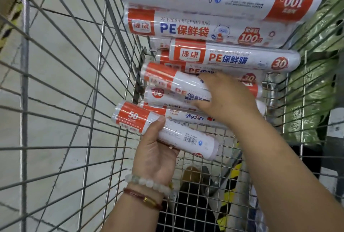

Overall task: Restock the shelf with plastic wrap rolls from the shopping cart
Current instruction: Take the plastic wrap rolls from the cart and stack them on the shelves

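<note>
Plastic wrap rolls [214, 75] lay heaped in the shopping cart [104, 49]. The left hand [156, 149] gripped a 50 roll [165, 129]; the right hand [225, 99] clasped stacked rolls just beyond. Gathering seemed underway; next, lift them clear toward the unseen shelf.

1. The shopping cart [104, 75] is bare, shiny metal wire
2. The plastic wrap rolls [232, 57] wear glossy, smooth clear film over printed labels
3. The green packs [316, 75] look like crinkled plastic
4. The floor [61, 49] is pale, matt and smooth
</note>
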